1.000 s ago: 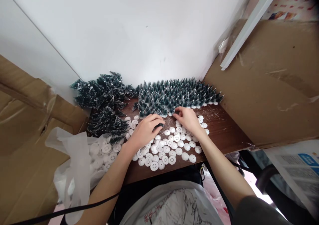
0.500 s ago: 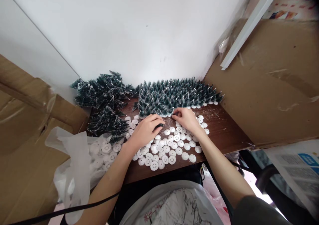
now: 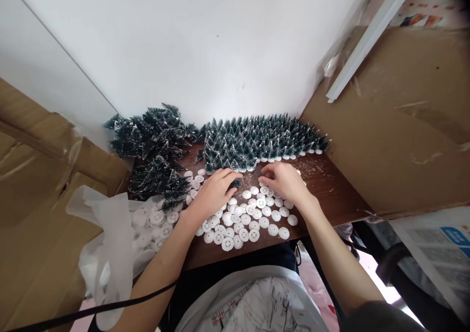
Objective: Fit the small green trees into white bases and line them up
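Rows of small dark green trees with white tips (image 3: 257, 138) stand upright on white bases against the wall. A loose heap of similar trees (image 3: 152, 136) lies to their left. Many white round discs (image 3: 253, 214) are spread over the brown table. My left hand (image 3: 216, 189) is in front of the rows, its fingers curled round a small dark green tree (image 3: 236, 182) that is partly hidden. My right hand (image 3: 281, 179) is over the discs' back edge, thumb and fingers curved toward the left; its fingertips are slightly apart and nothing shows between them.
A translucent plastic bag with more discs (image 3: 113, 234) lies at the table's left edge. Cardboard (image 3: 47, 200) rises on the left and a cardboard panel (image 3: 404, 126) on the right. A black cable (image 3: 103, 311) crosses the lower left.
My right hand has moved back from the front edge of the tree rows, toward the right and slightly nearer to me. My left hand has hardly moved.
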